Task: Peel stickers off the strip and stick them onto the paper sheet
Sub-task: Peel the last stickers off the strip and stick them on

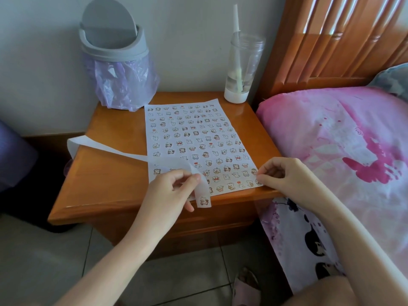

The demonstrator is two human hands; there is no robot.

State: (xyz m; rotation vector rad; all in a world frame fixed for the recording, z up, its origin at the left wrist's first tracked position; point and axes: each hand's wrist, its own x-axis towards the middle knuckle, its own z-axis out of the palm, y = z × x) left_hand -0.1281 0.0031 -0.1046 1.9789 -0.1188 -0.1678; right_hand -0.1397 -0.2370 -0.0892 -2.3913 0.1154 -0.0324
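Partly behind left fingers (pixel 191 179), strip (pixel 203 190)

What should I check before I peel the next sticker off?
1. Strip held firmly: ok, the left hand pinches it.
2. Sticker on the strip to peel: ok, one shows at its hanging end.
3. Paper sheet lying flat on the nightstand: ok.
4. Bare spot for sticking: ok, there seems to be a small gap at the sheet's near left.
5. Right hand free to peel: cannot tell, its fingers curl at the sheet's near right corner.
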